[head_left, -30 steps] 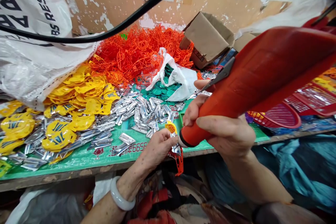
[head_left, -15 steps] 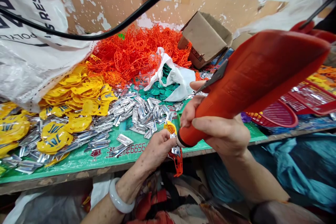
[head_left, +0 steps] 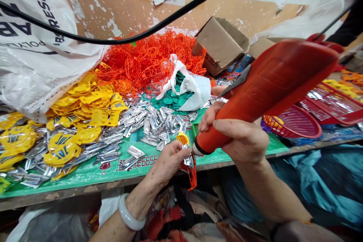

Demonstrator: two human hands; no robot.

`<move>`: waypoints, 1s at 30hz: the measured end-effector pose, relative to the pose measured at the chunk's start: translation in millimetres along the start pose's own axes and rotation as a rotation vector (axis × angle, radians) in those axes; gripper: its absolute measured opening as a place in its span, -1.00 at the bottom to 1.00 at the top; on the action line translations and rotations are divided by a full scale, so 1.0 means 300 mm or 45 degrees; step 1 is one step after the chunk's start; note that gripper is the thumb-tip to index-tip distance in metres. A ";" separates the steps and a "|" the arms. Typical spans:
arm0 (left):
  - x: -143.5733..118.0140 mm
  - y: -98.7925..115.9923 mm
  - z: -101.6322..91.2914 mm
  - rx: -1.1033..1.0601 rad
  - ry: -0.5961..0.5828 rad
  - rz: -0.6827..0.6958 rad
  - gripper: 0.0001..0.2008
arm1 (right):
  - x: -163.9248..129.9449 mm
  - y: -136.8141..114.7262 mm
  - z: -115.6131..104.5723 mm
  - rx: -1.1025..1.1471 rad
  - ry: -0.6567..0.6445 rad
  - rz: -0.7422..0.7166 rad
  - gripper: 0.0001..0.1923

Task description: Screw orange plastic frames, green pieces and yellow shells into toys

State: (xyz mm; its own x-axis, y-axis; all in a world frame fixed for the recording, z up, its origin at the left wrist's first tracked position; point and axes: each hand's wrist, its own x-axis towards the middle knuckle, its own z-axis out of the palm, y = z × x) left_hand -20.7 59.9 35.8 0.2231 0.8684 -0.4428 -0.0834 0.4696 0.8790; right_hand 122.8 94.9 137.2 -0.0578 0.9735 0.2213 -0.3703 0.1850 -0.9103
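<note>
1. The white pouch (head_left: 202,89), its mouth showing green discs (head_left: 170,98), lies on the green mat (head_left: 93,177); every place below is told from the pouch.
2. The left hand (head_left: 168,160) is in front of the pouch, at the near edge of the mat. Its thumb and forefinger pinch the part (head_left: 192,177); the other fingers curl in, partly hidden. A white bangle (head_left: 129,213) circles the wrist.
3. The part, in front of the pouch, is orange at its lower end, silver in the middle and yellow at the top.
4. The right hand (head_left: 245,140), in front and to the right of the pouch, has its thumb and fingers wrapped around the red driver (head_left: 263,87). The forefinger reaches to the grey lever (head_left: 236,79); whether it presses cannot be told.
5. The driver slants down toward the pinching fingers, its nose just beside the part; contact cannot be made out.
6. Silver strips (head_left: 153,123) are scattered left and front of the pouch, with yellow pieces (head_left: 85,100) farther left.
7. Behind and left of the pouch rises an orange heap (head_left: 144,60); behind and right, a carton (head_left: 221,45) stands tilted.
8. Well to the right of the pouch sits a round red basket (head_left: 306,124).
</note>
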 end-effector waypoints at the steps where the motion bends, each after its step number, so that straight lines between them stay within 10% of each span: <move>1: -0.001 -0.002 -0.001 -0.006 -0.001 -0.001 -0.61 | -0.001 0.000 0.002 0.017 0.015 0.009 -0.83; 30: -0.006 -0.011 0.010 -0.114 -0.033 0.009 -0.67 | -0.028 0.009 0.010 -0.159 -0.087 0.034 -0.90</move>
State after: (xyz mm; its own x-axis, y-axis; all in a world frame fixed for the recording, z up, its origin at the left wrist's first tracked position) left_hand -17.9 56.3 34.3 0.2470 0.8678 -0.4312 -0.1709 0.4770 0.8621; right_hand 119.3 86.9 134.0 -0.1305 0.9677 0.2157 -0.2496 0.1784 -0.9518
